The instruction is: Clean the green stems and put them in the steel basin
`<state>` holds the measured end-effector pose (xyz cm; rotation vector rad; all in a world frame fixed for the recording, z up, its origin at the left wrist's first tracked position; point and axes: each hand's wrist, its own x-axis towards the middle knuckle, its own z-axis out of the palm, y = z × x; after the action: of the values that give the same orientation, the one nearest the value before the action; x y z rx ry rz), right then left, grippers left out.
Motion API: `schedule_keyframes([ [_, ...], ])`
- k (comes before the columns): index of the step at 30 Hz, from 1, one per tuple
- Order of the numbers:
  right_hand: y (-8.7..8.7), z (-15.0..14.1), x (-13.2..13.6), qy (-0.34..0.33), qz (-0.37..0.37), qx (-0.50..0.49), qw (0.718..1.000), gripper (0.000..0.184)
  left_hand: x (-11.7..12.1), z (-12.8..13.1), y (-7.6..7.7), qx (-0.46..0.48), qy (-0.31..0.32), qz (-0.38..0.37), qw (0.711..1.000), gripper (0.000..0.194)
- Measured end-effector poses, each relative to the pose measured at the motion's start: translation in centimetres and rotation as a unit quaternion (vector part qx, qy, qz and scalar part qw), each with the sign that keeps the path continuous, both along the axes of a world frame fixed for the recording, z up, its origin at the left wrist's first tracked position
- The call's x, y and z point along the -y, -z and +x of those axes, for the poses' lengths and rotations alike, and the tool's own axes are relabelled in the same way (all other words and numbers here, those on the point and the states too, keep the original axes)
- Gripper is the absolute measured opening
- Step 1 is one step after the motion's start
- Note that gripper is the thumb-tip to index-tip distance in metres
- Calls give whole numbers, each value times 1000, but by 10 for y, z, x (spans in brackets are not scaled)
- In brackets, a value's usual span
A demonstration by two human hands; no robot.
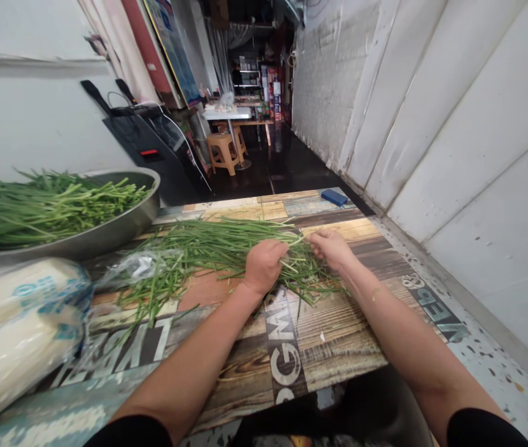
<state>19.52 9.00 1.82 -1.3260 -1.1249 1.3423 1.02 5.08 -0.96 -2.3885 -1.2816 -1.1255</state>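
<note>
From my remote view, the pile (217,239) of long green stalks lies spread over the desk (338,354), and I measure everything else against it. At its right part, the left hand (264,264) is clamped in a fist on a few stalks (296,239); the right hand (332,247), just beside it, has its fingertips pinched on their ends. The hands are close but apart.

Left of the pile sits the metal bowl (140,216), heaped with more greens (54,208). Nearer to me on that side are the white packs (17,323), and a clear bag (140,265) touches the pile's left edge. The blue box (334,197) is beyond its right end.

What worries me: a hard tug could snap or bruise the stalks, since the fist grips them tightly. Loose ones could snag in the tangle and drag neighbours along, and a sweep to the left could pull the bag in with them. Bits could also scatter over the near edge onto the lap.

For writing, I make out something like "PGM" (284,357) on the desk nearer than the pile, and "VEP&" (436,307) to its right. The packs' blue print is too blurred to read.
</note>
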Motion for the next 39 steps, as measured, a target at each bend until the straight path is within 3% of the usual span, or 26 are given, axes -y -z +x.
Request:
schedule_keyframes([
  [6,0,13,-11,88,-21,-27,996,21,0,-1,-1,7,-6,5,1000,24],
  [10,-3,17,-11,30,-15,-4,999,38,0,-1,0,16,-2,5,1000,23],
  [13,-1,13,-6,-21,37,37,998,26,-2,-2,2,22,1,2,1000,22],
  [16,3,8,-2,-73,50,26,996,28,-2,-2,2,26,2,-4,1000,22],
  [28,2,1,2,-73,77,-30,994,27,-1,0,2,55,9,-54,997,24],
  [39,-3,-1,6,-68,105,20,992,23,-6,-1,10,96,15,-54,994,19],
])
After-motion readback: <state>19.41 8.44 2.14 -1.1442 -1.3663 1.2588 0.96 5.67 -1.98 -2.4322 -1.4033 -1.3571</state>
